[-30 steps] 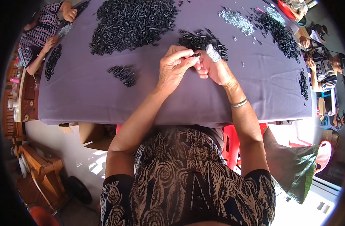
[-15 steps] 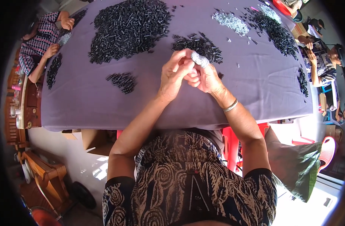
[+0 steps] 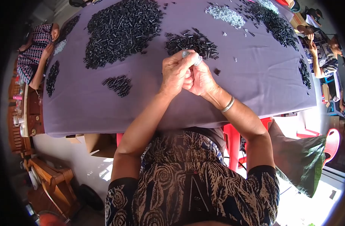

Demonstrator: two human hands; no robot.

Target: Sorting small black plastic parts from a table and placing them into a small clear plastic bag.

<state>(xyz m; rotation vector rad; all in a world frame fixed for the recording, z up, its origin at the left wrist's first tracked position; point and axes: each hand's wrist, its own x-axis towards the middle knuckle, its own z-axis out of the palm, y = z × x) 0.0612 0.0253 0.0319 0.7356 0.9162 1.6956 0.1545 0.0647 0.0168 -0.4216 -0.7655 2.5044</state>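
Note:
My left hand [image 3: 172,73] and my right hand [image 3: 202,78] are pressed together over the near middle of the table. Both have their fingers curled in, and the thumbs meet at the top. A shiny whitish wrapping [image 3: 198,60] covers a thumb tip of the right hand, and a similar patch shows at the left fingertips. Whatever the fingers pinch is hidden or too small to name. Just beyond them lies a heap of short black tube-like pieces [image 3: 193,42]. One small black piece [image 3: 217,71] rests beside my right hand.
A grey-purple cloth [image 3: 255,86] covers the table. A large black heap [image 3: 121,32] lies far left, a smaller one [image 3: 118,85] nearer. Clear pieces [image 3: 227,16] and another black heap [image 3: 276,28] are far right. People sit at both sides. A red stool [image 3: 234,145] stands below.
My hands have closed more tightly together, the left thumb pressing over by the whitish wrapping. The view has shifted slightly. At the left, the other person's hands have come closer together.

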